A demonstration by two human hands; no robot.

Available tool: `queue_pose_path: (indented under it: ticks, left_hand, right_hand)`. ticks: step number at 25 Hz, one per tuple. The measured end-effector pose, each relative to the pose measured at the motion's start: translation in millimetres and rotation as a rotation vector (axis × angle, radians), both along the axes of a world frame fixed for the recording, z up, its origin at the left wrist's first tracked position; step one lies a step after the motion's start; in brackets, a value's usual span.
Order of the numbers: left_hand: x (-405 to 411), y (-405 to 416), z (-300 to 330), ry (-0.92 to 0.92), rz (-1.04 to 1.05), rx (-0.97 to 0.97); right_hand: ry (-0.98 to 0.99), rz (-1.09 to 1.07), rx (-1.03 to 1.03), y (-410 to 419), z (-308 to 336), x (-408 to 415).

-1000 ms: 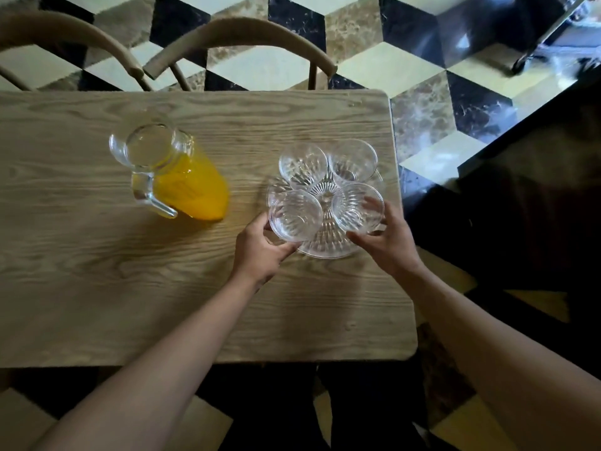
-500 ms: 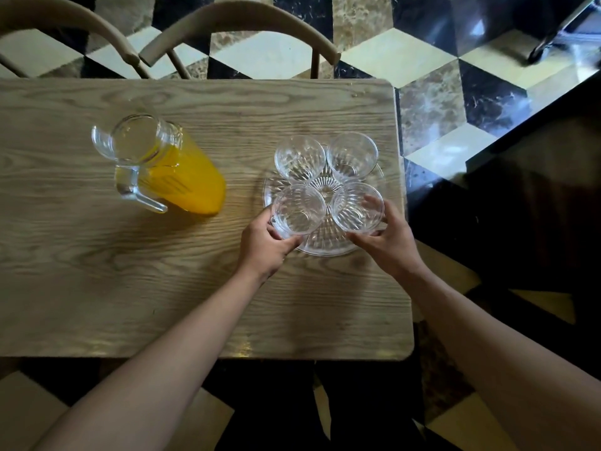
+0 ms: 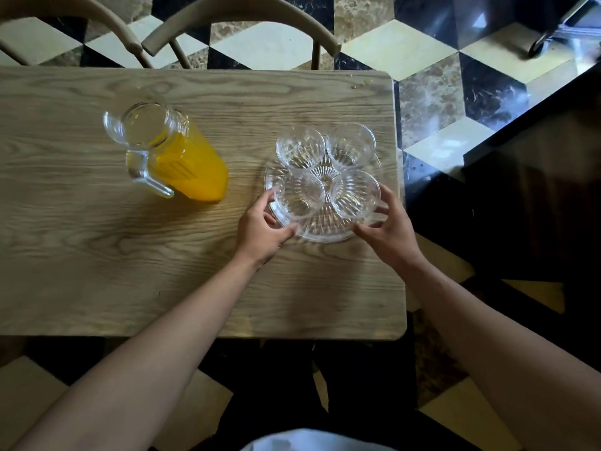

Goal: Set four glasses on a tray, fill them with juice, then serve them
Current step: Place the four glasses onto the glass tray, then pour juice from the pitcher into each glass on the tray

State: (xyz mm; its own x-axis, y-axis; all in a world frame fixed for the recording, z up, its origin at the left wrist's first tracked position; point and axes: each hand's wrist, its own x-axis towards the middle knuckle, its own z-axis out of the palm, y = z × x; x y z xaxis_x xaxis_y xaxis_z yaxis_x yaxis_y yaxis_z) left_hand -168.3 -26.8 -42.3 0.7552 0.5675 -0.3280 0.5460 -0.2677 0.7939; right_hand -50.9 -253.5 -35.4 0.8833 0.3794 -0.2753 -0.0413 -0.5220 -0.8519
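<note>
All 4 glasses stand upright and empty on the clear ribbed tray [image 3: 325, 234], which sits near the right end of the wooden table [image 3: 97, 255]. The left hand [image 3: 263, 231] curls its fingers around the near-left glass [image 3: 299, 198] at the tray's left rim, and the right hand [image 3: 388, 227] curls around the near-right glass [image 3: 355, 194] at the right rim; whether each grips the glass alone or also the tray edge cannot be told. Judged from this, the setting step looks done and pouring comes next. What that turns on is the jug of juice [image 3: 172, 157]: it stands well to the left of the tray, apart from it, with its handle [image 3: 148, 180] pointing toward the person and slightly right. The left hand is clearly the nearer one, with open tabletop between it and the handle, so the reach would go leftward and away from the body.
</note>
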Motion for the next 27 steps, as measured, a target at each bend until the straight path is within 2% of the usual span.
queue_pose_path:
  ticks: [8, 12, 16, 19, 24, 27]
  left_hand:
    - [-47.5, -13.7, 51.2, 0.0, 0.044, 0.038]
    - [-82.8, -15.7, 64.3, 0.004, 0.115, 0.091]
    - [-123.6, -3.2, 69.0, 0.003, 0.174, 0.186]
    - [-144.5, 23.7, 71.8, 0.012, 0.241, 0.176]
    - [-139.5, 86.7, 77.9, -0.058, 0.261, 0.025]
    - [-117.6, 128.2, 71.5, -0.067, 0.212, -0.016]
  right_hand:
    - [0.072, -0.063, -0.054, -28.4, 20.9, -42.7]
    - [0.083, 0.021, -0.054, -13.2, 21.1, -78.2]
    - [0.01, 0.242, 0.03, 39.2, 34.1, -106.2]
    - [-0.08, 0.352, 0.1, 97.3, 55.8, -117.1]
    - [-0.097, 0.305, 0.279, 189.7, 92.6, -117.8]
    - [-0.106, 0.228, 0.303, 227.9, 102.4, -119.7]
